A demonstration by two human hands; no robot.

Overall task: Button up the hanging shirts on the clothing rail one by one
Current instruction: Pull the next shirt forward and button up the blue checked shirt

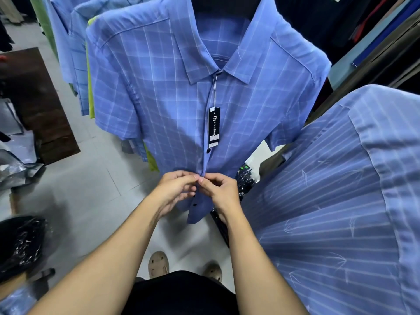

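Two hands work a button low on a blue checked short-sleeved shirt [159, 98] that hangs straight ahead of them.
The left hand [176, 189] and right hand [219, 189] meet fingertip to fingertip, both pinching the shirt's front edge. Just above them, the upper dark button [208, 151] looks fastened. Just below, the lower dark button [195, 205] seems next, which would mean shifting both pinches down.

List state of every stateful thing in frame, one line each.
checked shirt: hanging, front closed from collar down to the hands.
upper button: fastened.
lower button: below the hands, cannot tell.
hang tag: dangles on its string.
left hand: pinches checked shirt.
right hand: pinches checked shirt.
striped shirt: hanging, front out of view.
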